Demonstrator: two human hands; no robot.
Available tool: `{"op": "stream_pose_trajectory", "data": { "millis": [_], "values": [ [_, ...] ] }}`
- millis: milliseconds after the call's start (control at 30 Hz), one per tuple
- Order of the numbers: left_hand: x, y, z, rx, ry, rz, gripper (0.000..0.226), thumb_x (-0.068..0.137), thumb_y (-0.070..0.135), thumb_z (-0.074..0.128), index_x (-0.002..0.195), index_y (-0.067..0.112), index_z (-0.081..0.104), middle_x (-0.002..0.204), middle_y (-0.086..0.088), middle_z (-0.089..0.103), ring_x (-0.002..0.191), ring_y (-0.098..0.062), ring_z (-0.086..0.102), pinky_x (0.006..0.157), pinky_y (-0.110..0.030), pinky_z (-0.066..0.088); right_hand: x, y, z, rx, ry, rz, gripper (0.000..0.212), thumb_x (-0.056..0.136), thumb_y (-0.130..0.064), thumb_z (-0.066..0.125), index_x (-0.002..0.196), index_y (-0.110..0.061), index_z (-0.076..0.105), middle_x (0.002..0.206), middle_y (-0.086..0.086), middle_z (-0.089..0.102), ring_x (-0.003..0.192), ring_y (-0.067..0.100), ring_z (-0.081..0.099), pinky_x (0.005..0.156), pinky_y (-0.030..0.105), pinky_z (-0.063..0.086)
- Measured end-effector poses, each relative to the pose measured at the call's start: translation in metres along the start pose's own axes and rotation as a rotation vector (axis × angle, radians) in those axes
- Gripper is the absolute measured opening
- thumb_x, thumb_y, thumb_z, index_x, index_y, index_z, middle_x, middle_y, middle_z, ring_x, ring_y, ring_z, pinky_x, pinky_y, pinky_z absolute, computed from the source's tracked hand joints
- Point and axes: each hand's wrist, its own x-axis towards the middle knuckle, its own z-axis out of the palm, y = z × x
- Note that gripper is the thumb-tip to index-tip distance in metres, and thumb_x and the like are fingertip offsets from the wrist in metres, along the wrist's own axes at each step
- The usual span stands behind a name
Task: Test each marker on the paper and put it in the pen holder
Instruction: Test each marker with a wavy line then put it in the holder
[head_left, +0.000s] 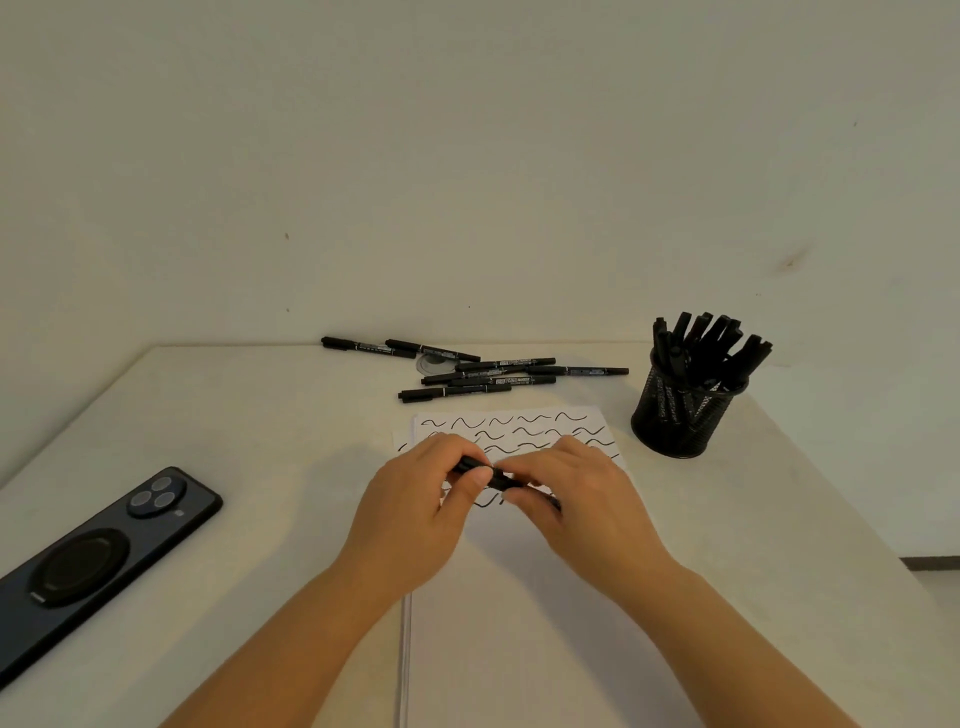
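Most of the black marker (492, 477) is hidden by fingers; only a short middle bit shows, and its tip and cap are too covered to make out; it is held just above the paper (519, 597), near the middle of the view; its long side runs from about 10 o'clock to 4 o'clock, but which end is the writing end cannot be told. The left hand (426, 512) has its fingers curled tight round the marker's 10 o'clock end; the right hand (576, 501) has its fingers curled tight round the 4 o'clock end. The paper has rows of black wavy lines; the hands cover some. At 12 o'clock a loose pile of markers (483, 371) lies flat on the table (260, 441); at 2 o'clock the mesh pen holder (683, 415) stands full of markers; at 9 o'clock a dark phone (98, 561) is cut off by the edge.
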Motion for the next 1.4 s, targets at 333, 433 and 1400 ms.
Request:
{"op": "stream_pose_trajectory", "data": {
  "millis": [333, 433, 1400],
  "values": [
    [0.052, -0.009, -0.003, 0.048, 0.015, -0.039, 0.023, 0.092, 0.043, 0.041, 0.103, 0.029, 0.056, 0.087, 0.020, 0.058, 0.085, 0.000, 0.057, 0.069, -0.013, 0.042, 0.017, 0.024, -0.036, -0.133, 0.033, 0.128, 0.021, 0.080, -0.017, 0.068, 0.100, -0.020, 0.066, 0.076, -0.006, 0.063, 0.070, 0.016, 0.059, 0.059, 0.033, 0.050],
    [0.081, -0.044, 0.001, 0.368, -0.144, -0.108, 0.025, 0.093, 0.035, 0.044, 0.112, 0.024, 0.055, 0.111, 0.007, 0.054, 0.104, -0.013, 0.052, 0.083, -0.029, 0.044, 0.018, 0.040, -0.053, -0.124, 0.116, 0.244, 0.017, 0.082, -0.020, 0.063, 0.099, -0.023, 0.063, 0.079, -0.010, 0.060, 0.073, 0.011, 0.055, 0.066, 0.032, 0.049],
    [0.102, -0.085, 0.026, 0.483, -0.025, -0.185, 0.019, 0.093, 0.032, 0.046, 0.106, 0.022, 0.055, 0.103, 0.002, 0.063, 0.091, -0.019, 0.056, 0.071, -0.032, 0.043, 0.020, 0.109, -0.076, -0.174, 0.260, 0.564, 0.048, 0.086, -0.009, 0.050, 0.129, -0.028, 0.042, 0.081, -0.001, 0.060, 0.072, 0.027, 0.058, 0.064, 0.032, 0.044]
  ]
}}
